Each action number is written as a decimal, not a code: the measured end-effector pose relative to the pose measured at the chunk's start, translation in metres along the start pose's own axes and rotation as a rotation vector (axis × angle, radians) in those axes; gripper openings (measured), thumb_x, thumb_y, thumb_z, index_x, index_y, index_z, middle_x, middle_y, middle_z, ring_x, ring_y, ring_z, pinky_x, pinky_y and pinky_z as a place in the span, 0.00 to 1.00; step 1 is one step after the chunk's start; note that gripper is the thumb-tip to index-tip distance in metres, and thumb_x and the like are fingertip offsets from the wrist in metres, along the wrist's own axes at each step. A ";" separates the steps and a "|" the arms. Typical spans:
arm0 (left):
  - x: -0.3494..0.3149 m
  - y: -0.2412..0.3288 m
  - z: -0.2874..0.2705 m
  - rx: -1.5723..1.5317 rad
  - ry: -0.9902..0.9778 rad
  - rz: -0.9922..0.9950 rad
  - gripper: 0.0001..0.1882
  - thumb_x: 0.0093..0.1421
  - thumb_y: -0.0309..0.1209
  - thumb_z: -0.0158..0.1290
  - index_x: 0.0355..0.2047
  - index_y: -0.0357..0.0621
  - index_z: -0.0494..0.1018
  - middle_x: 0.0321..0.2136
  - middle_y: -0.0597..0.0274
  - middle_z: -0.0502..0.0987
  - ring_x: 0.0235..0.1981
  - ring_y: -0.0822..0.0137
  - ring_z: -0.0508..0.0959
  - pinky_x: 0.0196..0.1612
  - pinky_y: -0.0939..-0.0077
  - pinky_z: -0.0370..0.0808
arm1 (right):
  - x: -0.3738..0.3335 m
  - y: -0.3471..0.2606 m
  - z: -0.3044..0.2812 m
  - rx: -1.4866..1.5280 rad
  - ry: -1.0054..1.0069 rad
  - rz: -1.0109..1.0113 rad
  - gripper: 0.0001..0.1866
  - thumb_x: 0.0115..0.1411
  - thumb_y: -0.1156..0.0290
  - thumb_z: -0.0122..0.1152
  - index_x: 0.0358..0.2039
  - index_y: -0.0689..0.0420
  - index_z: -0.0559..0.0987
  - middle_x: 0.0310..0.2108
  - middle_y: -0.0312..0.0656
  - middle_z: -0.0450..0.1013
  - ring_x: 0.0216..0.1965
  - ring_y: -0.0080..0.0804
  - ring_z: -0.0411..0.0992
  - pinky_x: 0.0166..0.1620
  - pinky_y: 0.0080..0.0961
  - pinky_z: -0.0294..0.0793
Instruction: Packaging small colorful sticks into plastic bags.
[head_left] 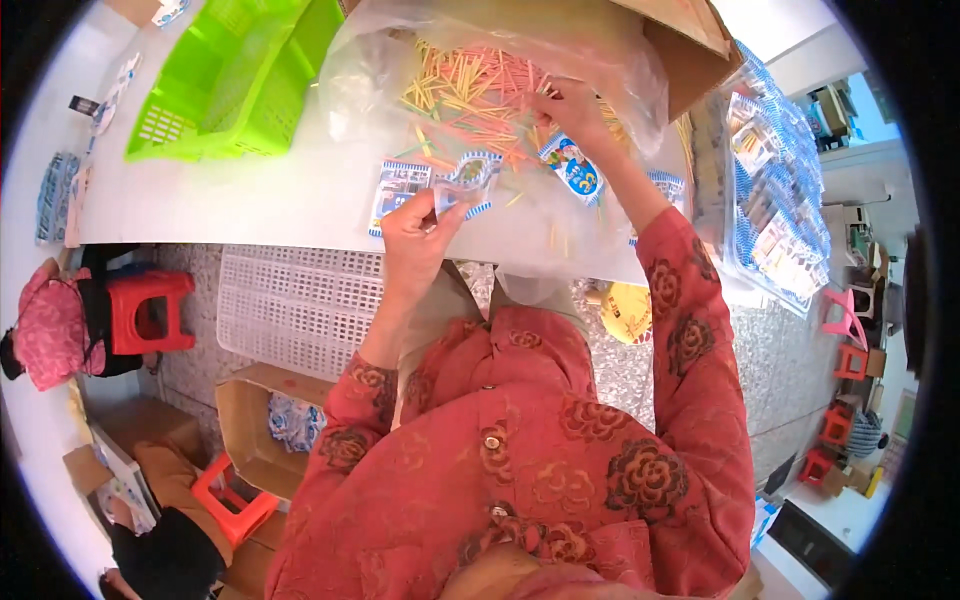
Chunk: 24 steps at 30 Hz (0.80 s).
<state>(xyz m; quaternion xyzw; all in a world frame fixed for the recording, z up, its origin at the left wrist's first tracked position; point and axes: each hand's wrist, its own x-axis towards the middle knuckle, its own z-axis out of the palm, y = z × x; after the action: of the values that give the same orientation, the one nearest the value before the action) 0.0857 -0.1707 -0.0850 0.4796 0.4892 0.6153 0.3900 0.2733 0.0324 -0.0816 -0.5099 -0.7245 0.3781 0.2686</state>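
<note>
Between the thumb and fingers of my left hand [416,236] is a small blue-and-white plastic packet [470,178], held upright above the table's near edge. Just left of it a similar flat packet [398,188] lies on the table. My right hand [578,112] reaches to the right side of a loose pile of thin pink and yellow sticks [468,84]. Its fingers are curled together, and whatever they pinch is too small to make out. Below that wrist lies a blue packet [572,170] with a cartoon print. Another packet [668,188] is partly covered by my right forearm.
Clear plastic sheeting [362,75] and a cardboard box [690,50] stand behind the sticks. A green basket [215,90] is at the far left. Filled packets heap in a tub [775,190] at the right. Below the table are a white crate [295,305] and red stools [150,310].
</note>
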 end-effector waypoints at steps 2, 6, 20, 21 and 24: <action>0.001 -0.001 0.004 -0.008 0.008 0.005 0.07 0.53 0.22 0.56 0.34 0.37 0.77 0.22 0.74 0.71 0.21 0.84 0.62 0.23 0.88 0.60 | -0.004 0.005 -0.003 0.180 0.022 -0.059 0.10 0.55 0.68 0.59 0.25 0.63 0.77 0.20 0.36 0.72 0.22 0.19 0.68 0.26 0.18 0.68; 0.002 -0.010 -0.001 0.066 0.013 -0.002 0.06 0.53 0.22 0.57 0.33 0.37 0.77 0.21 0.73 0.71 0.20 0.84 0.62 0.22 0.87 0.60 | -0.039 -0.044 -0.014 0.414 -0.006 -0.076 0.09 0.57 0.68 0.58 0.31 0.61 0.76 0.21 0.35 0.71 0.23 0.18 0.68 0.26 0.17 0.67; 0.005 -0.003 0.012 0.285 0.041 0.128 0.05 0.51 0.22 0.58 0.30 0.36 0.77 0.17 0.73 0.69 0.18 0.83 0.62 0.21 0.87 0.60 | -0.097 -0.110 -0.025 0.625 -0.159 -0.117 0.08 0.58 0.70 0.57 0.35 0.59 0.77 0.22 0.33 0.71 0.22 0.15 0.67 0.26 0.13 0.66; 0.005 -0.002 0.011 0.286 0.041 0.128 0.05 0.51 0.22 0.58 0.30 0.36 0.77 0.17 0.73 0.69 0.18 0.83 0.62 0.21 0.87 0.60 | -0.096 -0.109 -0.024 0.626 -0.159 -0.117 0.08 0.58 0.70 0.57 0.35 0.59 0.77 0.22 0.33 0.71 0.22 0.15 0.67 0.26 0.13 0.66; 0.006 -0.001 0.011 0.320 0.063 0.169 0.05 0.50 0.22 0.58 0.28 0.36 0.76 0.16 0.71 0.69 0.18 0.82 0.62 0.21 0.86 0.61 | -0.094 -0.105 -0.021 0.653 -0.194 -0.052 0.09 0.57 0.68 0.58 0.36 0.59 0.77 0.21 0.32 0.71 0.22 0.14 0.67 0.26 0.13 0.66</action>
<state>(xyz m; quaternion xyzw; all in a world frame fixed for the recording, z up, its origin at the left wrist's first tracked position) 0.0950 -0.1627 -0.0838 0.5556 0.5508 0.5747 0.2401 0.2644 -0.0706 0.0166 -0.3400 -0.6003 0.6298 0.3570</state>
